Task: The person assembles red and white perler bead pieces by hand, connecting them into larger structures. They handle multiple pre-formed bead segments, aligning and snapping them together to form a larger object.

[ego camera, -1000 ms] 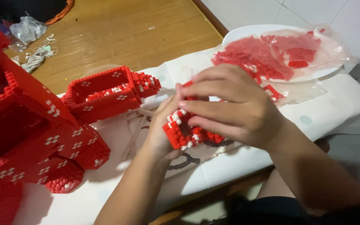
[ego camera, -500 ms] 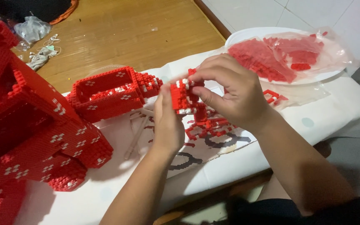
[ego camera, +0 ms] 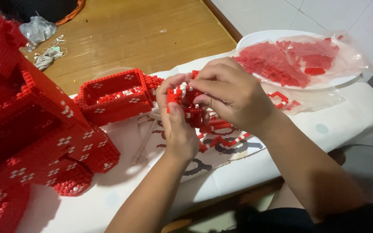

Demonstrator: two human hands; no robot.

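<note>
In the head view both hands meet over the white cloth [ego camera: 247, 172]; the left hand [ego camera: 178, 125] comes up from below with its fingers curled and its thumb pressed flat on the near face of a small red-and-white block piece [ego camera: 185, 100]; the right hand [ego camera: 234, 97] arches over from the far side, its fingertips pinched onto the top of the same piece, so the piece sits held between the two hands, raised just above a printed sheet [ego camera: 221, 149] and a scatter of loose bricks [ego camera: 214, 129]; to press small studs home well, I judge the left thumb should brace from beneath while the right fingers push straight down, not at a slant, and the grip should stay close to the joint so that no neighbouring rows pop loose; how firmly the bricks are seated I cannot tell, since the fingers cover most of the piece; as for containers, a white plate [ego camera: 255, 39] at the far right bears clear plastic bags [ego camera: 346, 56] with heaps of red bricks [ego camera: 268, 60] in and on them, some spilling toward the near rim; an open red box section [ego camera: 113, 97] just left of the hands holds white and red bricks inside its walls; a large red build [ego camera: 31, 129] fills the left, its top recess dark, contents hidden; a crumpled bag [ego camera: 37, 30] lies on the wooden floor [ego camera: 130, 34], well apart.
</note>
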